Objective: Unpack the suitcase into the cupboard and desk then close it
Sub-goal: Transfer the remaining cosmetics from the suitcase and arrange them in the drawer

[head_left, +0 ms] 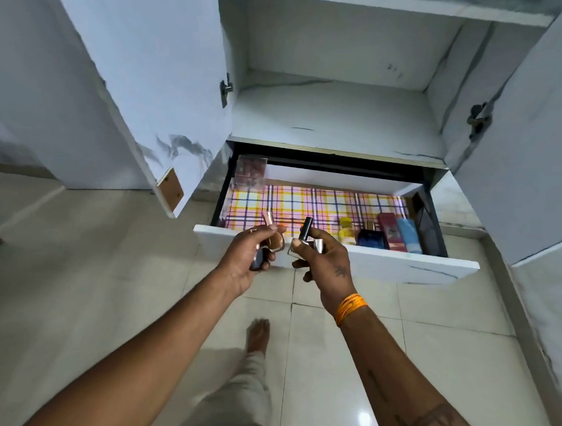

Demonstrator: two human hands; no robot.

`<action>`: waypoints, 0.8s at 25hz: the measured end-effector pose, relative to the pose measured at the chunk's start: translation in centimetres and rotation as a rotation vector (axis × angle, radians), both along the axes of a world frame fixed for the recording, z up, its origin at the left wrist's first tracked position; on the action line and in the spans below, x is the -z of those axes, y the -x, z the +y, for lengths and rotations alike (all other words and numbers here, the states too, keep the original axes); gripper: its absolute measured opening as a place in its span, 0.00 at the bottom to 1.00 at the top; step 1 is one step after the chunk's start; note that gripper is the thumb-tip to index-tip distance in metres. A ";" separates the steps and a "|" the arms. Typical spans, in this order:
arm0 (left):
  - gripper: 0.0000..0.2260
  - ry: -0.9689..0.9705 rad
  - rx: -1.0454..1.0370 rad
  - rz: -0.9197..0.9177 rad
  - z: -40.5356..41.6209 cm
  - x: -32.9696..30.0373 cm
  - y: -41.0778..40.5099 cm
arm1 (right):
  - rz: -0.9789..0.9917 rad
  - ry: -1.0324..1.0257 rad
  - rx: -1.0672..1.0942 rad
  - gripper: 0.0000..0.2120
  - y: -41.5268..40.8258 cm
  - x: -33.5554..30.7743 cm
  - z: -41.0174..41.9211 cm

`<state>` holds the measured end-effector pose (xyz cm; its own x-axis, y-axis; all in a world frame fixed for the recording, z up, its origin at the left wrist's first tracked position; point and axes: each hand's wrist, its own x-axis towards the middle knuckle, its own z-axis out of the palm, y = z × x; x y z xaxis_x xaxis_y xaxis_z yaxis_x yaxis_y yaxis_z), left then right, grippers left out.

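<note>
Over the open cupboard drawer (pixel 336 259) with its checked liner (pixel 306 204), left hand (pixel 249 260) fingers clasp a rose-gold bottle (pixel 273 237), right hand (pixel 324 264) fingers pinch a dark-capped bottle (pixel 304 238), ready to join the toiletries (pixel 382 233) far right.

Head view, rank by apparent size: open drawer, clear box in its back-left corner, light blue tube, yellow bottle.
1. Open drawer, by far the largest.
2. Clear box.
3. Light blue tube.
4. Yellow bottle, smallest.
The tube and bottle are partly hidden behind the drawer front, so their order is unsure.
</note>
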<state>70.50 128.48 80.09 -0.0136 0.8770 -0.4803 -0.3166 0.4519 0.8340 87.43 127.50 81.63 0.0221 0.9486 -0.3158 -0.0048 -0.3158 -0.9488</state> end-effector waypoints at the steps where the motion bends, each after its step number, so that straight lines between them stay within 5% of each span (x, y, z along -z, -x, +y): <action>1: 0.11 0.008 0.012 -0.017 2.6 0.5 0.1 | 0.005 0.021 0.016 0.14 0.1 0.4 2.5; 4: 0.10 0.050 0.044 0.044 8.8 1.1 0.3 | -0.013 0.095 0.047 0.12 0.6 1.6 9.0; 13: 0.10 0.175 0.191 0.820 22.4 9.3 0.7 | -0.245 0.292 0.045 0.10 0.7 10.2 22.4; 20: 0.11 0.058 0.202 1.076 25.5 12.4 -1.9 | -0.422 0.234 -0.073 0.09 -0.2 15.6 27.5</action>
